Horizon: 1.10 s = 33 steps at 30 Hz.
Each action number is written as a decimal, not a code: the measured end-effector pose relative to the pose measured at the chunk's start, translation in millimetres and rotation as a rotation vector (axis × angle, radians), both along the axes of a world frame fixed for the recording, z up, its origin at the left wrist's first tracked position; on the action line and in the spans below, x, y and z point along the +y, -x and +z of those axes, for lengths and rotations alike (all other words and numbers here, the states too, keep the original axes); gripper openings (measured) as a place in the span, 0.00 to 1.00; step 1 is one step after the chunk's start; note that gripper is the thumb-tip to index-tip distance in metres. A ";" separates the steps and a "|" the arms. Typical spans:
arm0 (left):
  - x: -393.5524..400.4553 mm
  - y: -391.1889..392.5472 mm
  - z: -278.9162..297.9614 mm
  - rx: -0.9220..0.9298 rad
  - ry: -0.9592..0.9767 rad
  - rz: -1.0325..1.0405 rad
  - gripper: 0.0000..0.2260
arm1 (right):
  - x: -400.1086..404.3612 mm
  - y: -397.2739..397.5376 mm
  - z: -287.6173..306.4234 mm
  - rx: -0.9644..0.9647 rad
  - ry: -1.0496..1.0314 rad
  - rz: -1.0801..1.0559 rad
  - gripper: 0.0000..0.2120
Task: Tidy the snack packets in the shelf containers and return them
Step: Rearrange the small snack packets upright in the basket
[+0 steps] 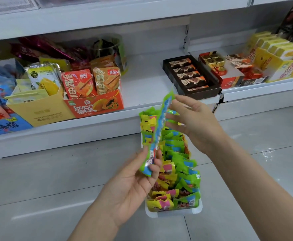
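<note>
A long white container [175, 213] lies on the grey floor, packed with several small green, yellow and pink snack packets [178, 169]. Above it I hold up a strip of green-and-blue packets [159, 131]. My left hand [135, 181] pinches the strip's lower end between thumb and fingers. My right hand [192, 120] is at the upper end, fingers spread and fairly straight, fingertips touching the strip near its top. The far part of the container is hidden behind the strip and my hands.
The white bottom shelf [142, 87] has a bare gap in its middle. To the left stand a yellow box [38, 110] and a red papaya box [97, 105] of packets; to the right sits a dark chocolate tray [194, 79] and more boxes.
</note>
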<state>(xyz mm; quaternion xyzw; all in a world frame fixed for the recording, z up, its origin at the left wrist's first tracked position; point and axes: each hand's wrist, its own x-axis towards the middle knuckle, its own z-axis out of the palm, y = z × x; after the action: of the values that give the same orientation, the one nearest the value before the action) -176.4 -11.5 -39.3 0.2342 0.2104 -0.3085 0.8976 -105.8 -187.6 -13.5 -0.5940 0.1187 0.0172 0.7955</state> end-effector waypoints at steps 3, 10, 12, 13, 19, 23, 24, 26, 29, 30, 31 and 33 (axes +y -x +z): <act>-7.5 2.1 -2.8 -0.224 -0.497 0.039 0.20 | 2.8 3.8 -2.0 0.136 -0.201 0.137 0.19; -10.7 11.0 -15.8 -0.544 -0.913 0.149 0.12 | 5.3 2.7 -4.2 0.075 -0.139 0.156 0.15; -11.2 15.0 -17.9 -0.602 -0.862 0.112 0.17 | 1.8 1.1 -4.7 0.071 -0.131 0.128 0.13; -11.6 16.7 -18.7 -0.620 -0.846 0.097 0.19 | 0.0 0.8 -5.0 0.070 -0.130 0.124 0.13; -8.5 17.3 -22.5 -0.640 -0.824 0.117 0.24 | -0.5 0.3 -12.4 0.055 -0.168 0.106 0.11; -5.8 15.7 -23.2 -0.581 -0.758 0.116 0.27 | -1.2 -0.5 -12.1 0.057 -0.201 0.099 0.11; -4.3 14.9 -23.4 -0.538 -0.713 0.111 0.29 | -1.4 -0.6 -12.3 0.062 -0.217 0.096 0.11; -2.7 13.7 -22.1 -0.454 -0.607 0.050 0.29 | -0.4 -0.7 -12.2 0.076 -0.262 0.094 0.11; -3.0 14.4 -21.4 -0.452 -0.527 -0.080 0.20 | 6.0 -0.8 -11.7 0.108 -0.341 0.115 0.11; -3.7 14.7 -21.6 -0.450 -0.538 -0.076 0.17 | 8.9 -0.4 -11.5 0.118 -0.365 0.121 0.11; -4.4 14.5 -21.3 -0.454 -0.573 -0.052 0.14 | 11.2 0.1 -11.4 0.122 -0.364 0.122 0.12; -3.1 13.0 -23.1 -0.503 -0.701 0.009 0.11 | 12.8 0.9 -12.4 0.110 -0.234 0.103 0.12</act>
<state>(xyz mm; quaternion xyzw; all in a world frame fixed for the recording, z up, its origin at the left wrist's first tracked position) -189.4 -14.6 -62.4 0.5921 0.0783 -0.1475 0.7884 -106.8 -174.7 -26.0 -0.5008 0.1286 0.1042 0.8496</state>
